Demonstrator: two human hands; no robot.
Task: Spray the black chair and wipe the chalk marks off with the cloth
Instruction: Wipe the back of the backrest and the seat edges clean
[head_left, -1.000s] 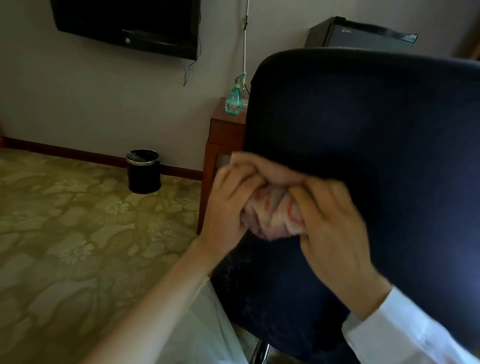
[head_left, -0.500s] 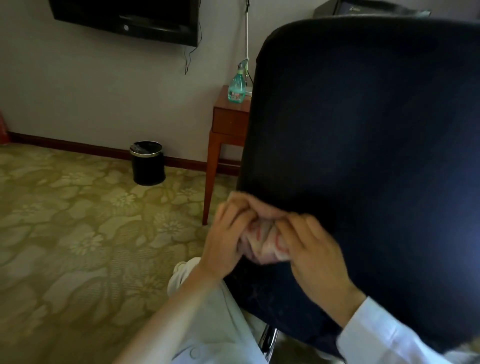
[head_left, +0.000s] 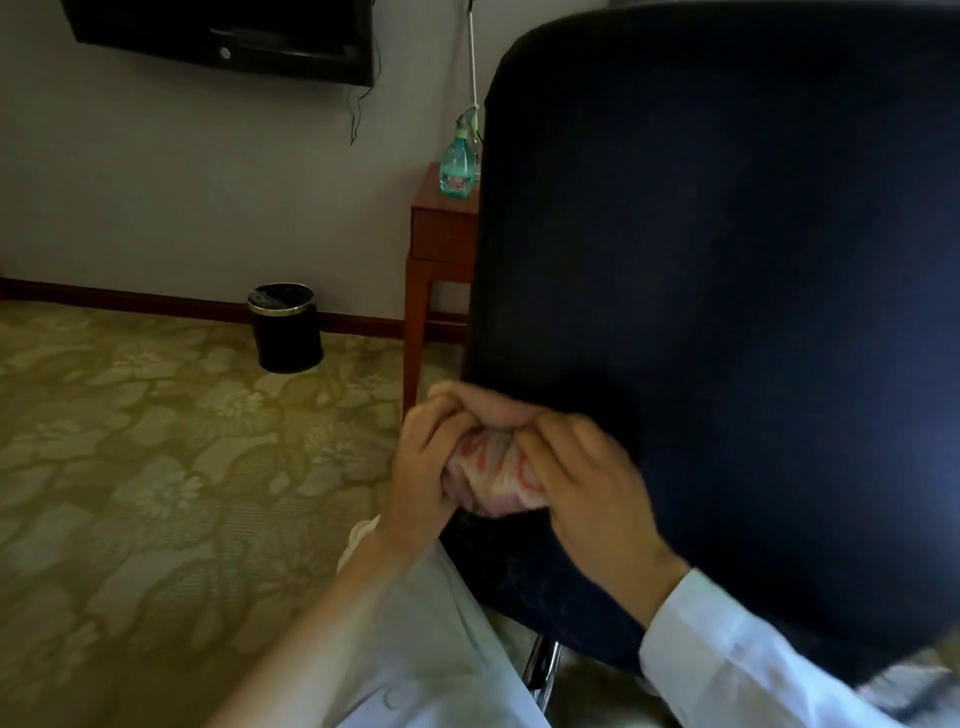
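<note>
Clutches the bunched pink-patterned cloth (head_left: 493, 474) between left grip (head_left: 423, 467) and right grip (head_left: 592, 493), both curled tight round it. Holds it against the lower left edge of the black chair (head_left: 727, 312) back. Beyond, upright on the wooden bench (head_left: 441, 234): the spray bottle (head_left: 457, 161).

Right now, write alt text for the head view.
The left hand and right hand grip a bunched cloth against the lower edge of a black chair. Behind, a spray bottle stands on a wooden table; a bin sits on the carpet.
</note>
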